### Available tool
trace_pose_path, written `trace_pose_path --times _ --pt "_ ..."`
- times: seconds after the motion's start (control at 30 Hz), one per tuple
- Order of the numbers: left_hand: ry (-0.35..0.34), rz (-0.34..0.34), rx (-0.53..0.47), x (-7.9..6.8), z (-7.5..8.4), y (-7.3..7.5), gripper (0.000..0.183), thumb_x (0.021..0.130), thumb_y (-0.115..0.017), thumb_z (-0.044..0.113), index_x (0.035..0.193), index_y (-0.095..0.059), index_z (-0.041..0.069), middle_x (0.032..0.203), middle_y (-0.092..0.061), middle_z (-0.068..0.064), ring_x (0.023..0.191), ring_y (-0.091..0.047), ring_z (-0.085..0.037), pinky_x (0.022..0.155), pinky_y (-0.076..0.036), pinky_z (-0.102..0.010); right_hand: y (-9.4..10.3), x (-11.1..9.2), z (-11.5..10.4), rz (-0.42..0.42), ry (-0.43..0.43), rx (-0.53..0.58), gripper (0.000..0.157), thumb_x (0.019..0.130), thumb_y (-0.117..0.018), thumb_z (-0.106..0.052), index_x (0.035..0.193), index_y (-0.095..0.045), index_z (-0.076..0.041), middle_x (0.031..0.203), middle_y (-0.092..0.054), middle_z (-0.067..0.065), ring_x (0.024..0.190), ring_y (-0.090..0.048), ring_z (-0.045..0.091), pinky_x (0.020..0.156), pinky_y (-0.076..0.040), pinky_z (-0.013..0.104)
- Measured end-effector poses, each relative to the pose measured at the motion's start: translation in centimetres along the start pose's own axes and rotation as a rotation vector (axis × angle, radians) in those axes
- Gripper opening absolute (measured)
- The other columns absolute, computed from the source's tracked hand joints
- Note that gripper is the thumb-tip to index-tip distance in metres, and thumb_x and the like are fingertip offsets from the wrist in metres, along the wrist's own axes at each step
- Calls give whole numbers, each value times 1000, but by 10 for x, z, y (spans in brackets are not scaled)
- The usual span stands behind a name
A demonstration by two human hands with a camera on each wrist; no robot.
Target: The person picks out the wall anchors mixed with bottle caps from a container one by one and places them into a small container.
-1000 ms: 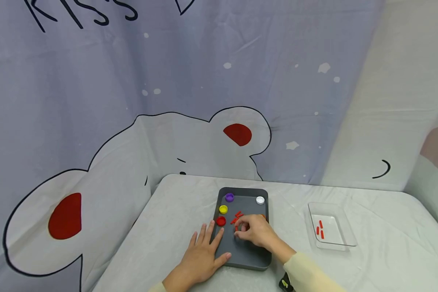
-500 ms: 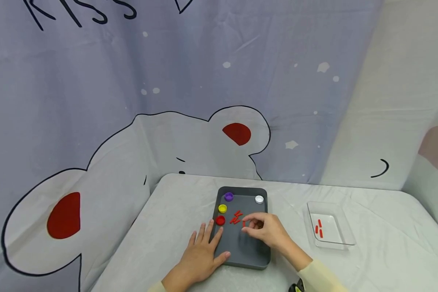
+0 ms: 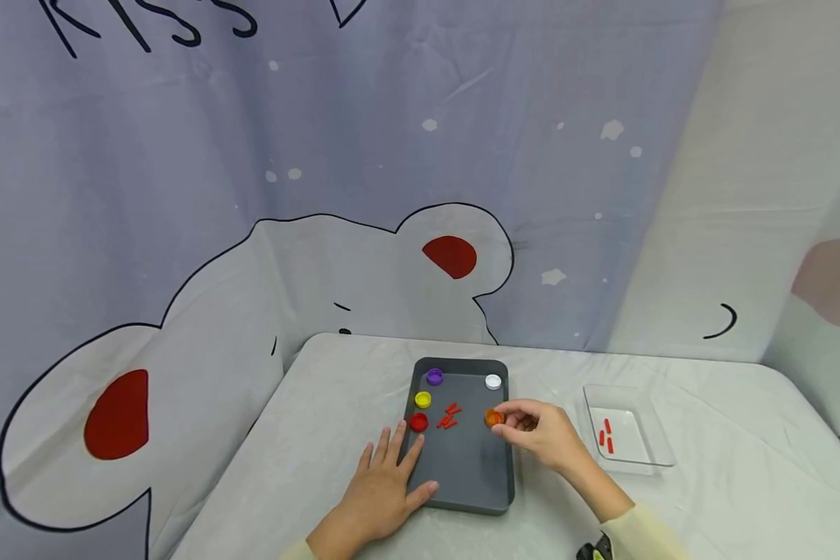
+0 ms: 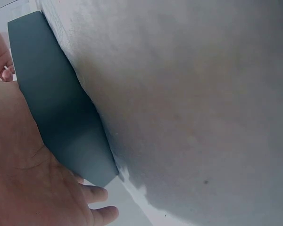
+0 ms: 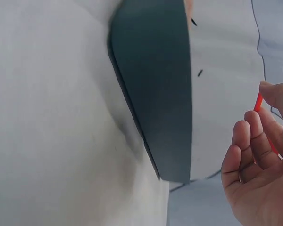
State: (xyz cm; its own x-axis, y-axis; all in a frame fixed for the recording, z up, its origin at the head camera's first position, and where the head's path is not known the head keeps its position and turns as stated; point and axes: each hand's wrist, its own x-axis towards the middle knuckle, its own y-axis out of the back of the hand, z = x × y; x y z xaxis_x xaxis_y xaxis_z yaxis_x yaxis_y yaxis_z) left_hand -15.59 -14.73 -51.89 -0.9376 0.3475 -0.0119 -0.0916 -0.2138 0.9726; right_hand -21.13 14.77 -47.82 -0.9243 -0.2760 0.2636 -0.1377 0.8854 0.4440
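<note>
My right hand (image 3: 547, 435) pinches a small red stick (image 5: 258, 101) between thumb and forefinger, right at the orange cup (image 3: 491, 418) on the tray's right side. More red shows against the palm in the right wrist view, partly hidden by the fingers. Fingers spread, my left hand (image 3: 378, 491) rests at the left edge of the dark grey tray (image 3: 462, 474). Several loose red sticks (image 3: 448, 421) lie mid-tray. Along the left side stand a red cup (image 3: 418, 422), a yellow cup (image 3: 423, 400) and a purple cup (image 3: 435, 377); a white cup (image 3: 493, 382) is at the back right.
Right of the tray, a clear plastic box (image 3: 640, 443) holds 3 red sticks (image 3: 610, 446). A white cloth covers the table (image 3: 350, 389), and a printed curtain (image 3: 364, 140) hangs behind it. A dark object (image 3: 593, 551) shows near my right sleeve.
My right hand has picked up a red stick from mid-tray and carried it right to the orange cup, uncovering the loose sticks. The left hand has stayed in place.
</note>
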Motion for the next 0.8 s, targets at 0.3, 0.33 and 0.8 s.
trace_pose_path --times 0.3,0.33,0.8 --pt "4 -25 -8 -2 1 4 79 100 -37 69 159 -35 18 168 -15 -17 153 -16 -45 115 -20 -68 27 -5 5 73 -29 -33 26 83 -85 -17 105 -76 -5 77 -65 -1 68 -60 7 62 -50 22" --pt "4 -28 -8 -2 1 5 79 100 -37 69 160 -35 18 169 -14 -17 153 -15 -44 115 -20 -67 30 -6 5 76 -42 -33 26 83 -85 -18 105 -77 -6 77 -65 -1 68 -60 8 62 -50 22" --pt "-2 -16 -1 -2 -1 2 80 99 -35 71 160 -34 18 169 -15 -17 153 -16 -44 115 -21 -68 63 -18 9 118 -105 -97 31 85 -84 -26 111 -76 -10 81 -66 0 70 -61 9 64 -51 23"
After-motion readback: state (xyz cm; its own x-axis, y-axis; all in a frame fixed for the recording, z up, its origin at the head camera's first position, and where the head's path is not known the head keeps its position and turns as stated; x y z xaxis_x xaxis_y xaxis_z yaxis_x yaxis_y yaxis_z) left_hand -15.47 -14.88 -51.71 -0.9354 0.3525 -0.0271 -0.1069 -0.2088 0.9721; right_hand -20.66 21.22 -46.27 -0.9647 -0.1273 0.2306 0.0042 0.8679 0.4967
